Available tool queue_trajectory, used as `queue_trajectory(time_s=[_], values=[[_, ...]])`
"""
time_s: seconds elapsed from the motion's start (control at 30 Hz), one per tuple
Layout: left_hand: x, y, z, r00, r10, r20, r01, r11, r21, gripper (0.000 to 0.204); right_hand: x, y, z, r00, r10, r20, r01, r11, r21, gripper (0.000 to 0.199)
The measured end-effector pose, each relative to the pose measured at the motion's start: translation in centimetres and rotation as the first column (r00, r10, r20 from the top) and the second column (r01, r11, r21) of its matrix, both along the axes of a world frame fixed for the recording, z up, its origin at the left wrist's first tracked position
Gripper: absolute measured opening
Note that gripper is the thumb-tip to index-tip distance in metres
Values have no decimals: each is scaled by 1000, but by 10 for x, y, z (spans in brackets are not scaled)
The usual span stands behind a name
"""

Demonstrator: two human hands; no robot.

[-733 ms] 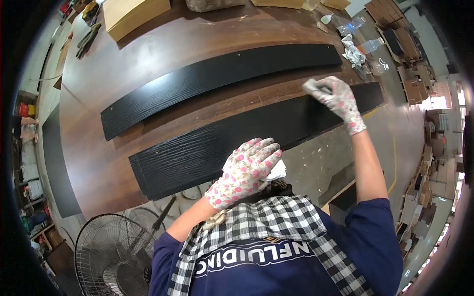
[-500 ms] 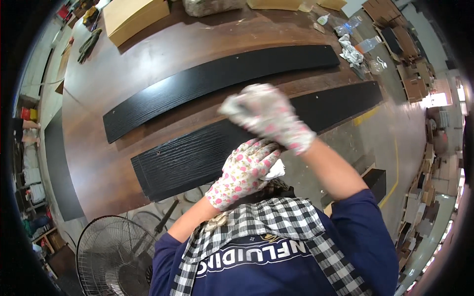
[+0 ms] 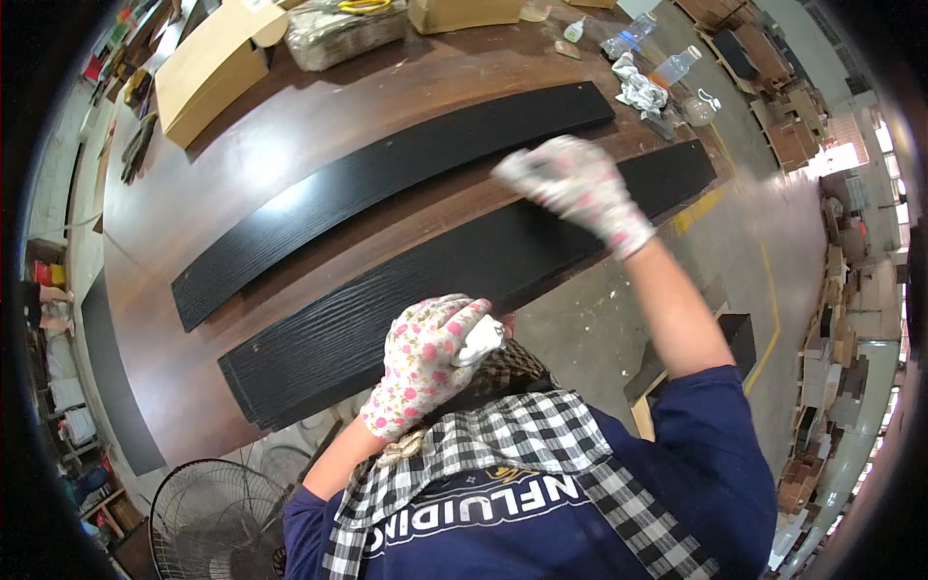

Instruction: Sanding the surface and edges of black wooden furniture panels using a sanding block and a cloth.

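Observation:
A long black wood-grained board point(image 3: 319, 324) lies along the near edge of a brown table. My left hand point(image 3: 420, 353), in a white glove with pink flowers, is closed at that near edge. Its fingers are round a crumpled white cloth point(image 3: 481, 340). Over the right part of the same board is my right hand point(image 3: 580, 188), in a matching glove and blurred by motion. Its fingers are curled together, and anything inside them is hidden. A second black board point(image 3: 406, 174) lies behind the first, roughly parallel to it.
Cardboard boxes point(image 3: 208, 72) and a plastic-wrapped bundle point(image 3: 346, 34) stand at the table's back. Bottles point(image 3: 675, 66) and a crumpled rag point(image 3: 638, 87) sit at the far right corner. A black fan point(image 3: 217, 522) stands near left. A dark glove point(image 3: 138, 147) lies far left.
The head view has shifted, so the boards sit further left. My left hand's fingers, stretched over the board before, are now curled round the white cloth. My right hand has moved right along the board.

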State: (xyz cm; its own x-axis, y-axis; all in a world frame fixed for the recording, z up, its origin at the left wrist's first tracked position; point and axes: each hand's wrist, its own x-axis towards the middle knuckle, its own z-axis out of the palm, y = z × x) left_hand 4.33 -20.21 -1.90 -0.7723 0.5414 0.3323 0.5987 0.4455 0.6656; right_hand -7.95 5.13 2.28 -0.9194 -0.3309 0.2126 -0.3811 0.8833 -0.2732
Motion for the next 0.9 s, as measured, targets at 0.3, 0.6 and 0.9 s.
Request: queue_trajectory(time_s=[0.3, 0.6, 0.9], values=[[-39, 107, 10, 983, 182, -40, -179, 982, 51, 57, -26, 150, -8, 990, -77, -115, 92, 987, 132, 28], [-82, 170, -2, 870, 487, -73, -489, 836, -249, 49, -28, 146, -15, 972, 236, 8, -233, 962, -142, 24], [-84, 178, -4, 842, 534, -75, -530, 794, -296, 39, -63, 306, -7, 972, 46, -231, -30, 997, 72, 25]])
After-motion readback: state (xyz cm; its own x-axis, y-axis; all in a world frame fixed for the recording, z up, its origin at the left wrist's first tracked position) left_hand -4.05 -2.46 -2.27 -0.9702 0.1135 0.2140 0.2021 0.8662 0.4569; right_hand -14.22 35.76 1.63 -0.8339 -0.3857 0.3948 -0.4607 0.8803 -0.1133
